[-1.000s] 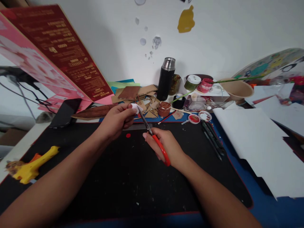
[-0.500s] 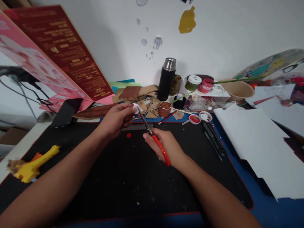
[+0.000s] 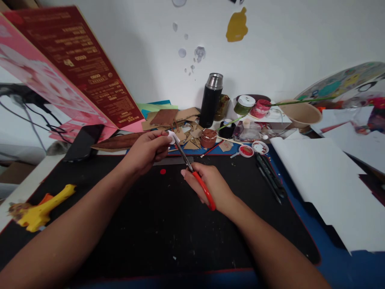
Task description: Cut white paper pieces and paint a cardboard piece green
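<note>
Your cutting looks under way, with the small, flat white piece, apparently paper, at the blade tips.
Your left hand has its grip pinched on that piece, above the far edge of the black, red-edged mat on the desk; your right hand has its grip wrapped around the red-handled metal scissors. A small, round red disc lies loose on the mat, below your left hand. The white piece has not been set down, so some trimming is probably left; how much of its edge is cut, you cannot tell from here.
</note>
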`<move>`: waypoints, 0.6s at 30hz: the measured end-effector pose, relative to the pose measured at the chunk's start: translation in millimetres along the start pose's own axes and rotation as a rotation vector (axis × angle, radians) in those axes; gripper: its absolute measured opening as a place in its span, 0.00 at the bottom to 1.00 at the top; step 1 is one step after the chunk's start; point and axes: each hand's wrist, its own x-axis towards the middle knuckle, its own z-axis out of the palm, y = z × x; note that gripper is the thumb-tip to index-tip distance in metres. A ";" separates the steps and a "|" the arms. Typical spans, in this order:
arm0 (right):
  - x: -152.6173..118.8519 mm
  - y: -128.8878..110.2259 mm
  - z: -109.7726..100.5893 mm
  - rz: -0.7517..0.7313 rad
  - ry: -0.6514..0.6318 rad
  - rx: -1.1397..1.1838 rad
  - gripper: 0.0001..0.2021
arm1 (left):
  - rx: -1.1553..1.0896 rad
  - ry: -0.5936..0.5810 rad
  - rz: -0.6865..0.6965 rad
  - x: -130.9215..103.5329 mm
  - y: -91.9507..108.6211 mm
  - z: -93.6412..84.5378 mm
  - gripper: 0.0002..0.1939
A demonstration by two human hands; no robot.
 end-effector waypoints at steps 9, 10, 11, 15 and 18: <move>-0.1 -3.4 -1.8 0.042 -0.032 -0.016 0.18 | 0.001 -0.043 -0.020 3.0 -0.8 -4.2 0.12; -0.2 -3.9 -2.0 0.044 -0.033 -0.019 0.18 | 0.001 -0.046 -0.020 3.2 -0.8 -4.7 0.12; -0.3 -4.3 -2.2 0.046 -0.033 -0.021 0.18 | 0.002 -0.048 -0.022 3.4 -0.8 -5.2 0.13; -0.4 -4.0 -2.1 0.041 -0.035 -0.020 0.18 | 0.001 -0.059 -0.032 3.8 -0.5 -6.9 0.13; -0.2 -2.0 -1.7 0.037 -0.036 -0.033 0.18 | 0.003 -0.068 -0.054 3.8 0.4 -7.4 0.14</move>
